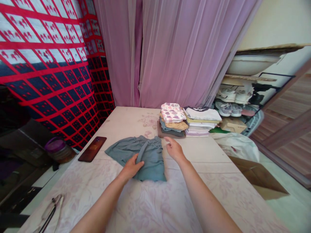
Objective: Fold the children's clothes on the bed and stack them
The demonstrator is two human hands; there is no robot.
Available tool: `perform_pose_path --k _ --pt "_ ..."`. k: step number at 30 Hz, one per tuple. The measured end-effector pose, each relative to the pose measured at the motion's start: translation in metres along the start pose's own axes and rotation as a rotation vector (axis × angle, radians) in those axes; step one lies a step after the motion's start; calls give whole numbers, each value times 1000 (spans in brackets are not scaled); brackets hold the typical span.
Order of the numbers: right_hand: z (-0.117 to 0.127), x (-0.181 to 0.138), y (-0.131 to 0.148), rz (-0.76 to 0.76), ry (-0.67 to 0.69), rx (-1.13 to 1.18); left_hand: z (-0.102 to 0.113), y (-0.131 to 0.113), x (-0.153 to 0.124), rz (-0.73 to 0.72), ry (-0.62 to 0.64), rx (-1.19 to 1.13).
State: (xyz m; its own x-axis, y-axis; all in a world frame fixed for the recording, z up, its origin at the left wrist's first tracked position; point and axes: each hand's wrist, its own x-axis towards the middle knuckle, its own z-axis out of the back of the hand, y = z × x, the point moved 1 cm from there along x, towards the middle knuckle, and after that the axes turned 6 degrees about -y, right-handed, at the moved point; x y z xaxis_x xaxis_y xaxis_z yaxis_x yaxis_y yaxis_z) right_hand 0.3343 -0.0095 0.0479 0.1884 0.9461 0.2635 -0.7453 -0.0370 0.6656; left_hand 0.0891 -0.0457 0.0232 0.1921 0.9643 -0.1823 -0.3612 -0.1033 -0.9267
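A pair of grey-green shorts [152, 163] with a gathered waist lies spread on the bedsheet, its waist end away from me. My left hand [133, 165] is closed on a raised fold of the cloth near the middle. Just right of the waistband, my right hand [173, 149] is held with fingers apart and nothing in it. Beyond it stands a stack of folded clothes [173, 114] topped by a patterned white piece. A second folded stack [203, 114], mostly white, sits beside that one on the right.
A phone [92, 149] lies at the left edge of the sheet-covered surface [213, 191]. Eyeglasses [52, 208] rest at the near left corner. Pink curtains [179, 55] hang behind. To the right are a shoe rack with shoes [228, 97] and a cardboard box [259, 176].
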Motion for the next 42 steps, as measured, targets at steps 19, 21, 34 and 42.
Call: perform_pose_path --k 19,21,34,42 --pt "-75 86 90 283 426 -438 143 -5 52 146 -256 980" --pt "-88 91 94 255 469 -483 144 3 58 177 -249 990" --pt "-54 113 102 406 523 -433 164 -14 56 -90 -315 703" --pt "58 109 110 677 -11 -86 182 -126 14 -542 -414 324"
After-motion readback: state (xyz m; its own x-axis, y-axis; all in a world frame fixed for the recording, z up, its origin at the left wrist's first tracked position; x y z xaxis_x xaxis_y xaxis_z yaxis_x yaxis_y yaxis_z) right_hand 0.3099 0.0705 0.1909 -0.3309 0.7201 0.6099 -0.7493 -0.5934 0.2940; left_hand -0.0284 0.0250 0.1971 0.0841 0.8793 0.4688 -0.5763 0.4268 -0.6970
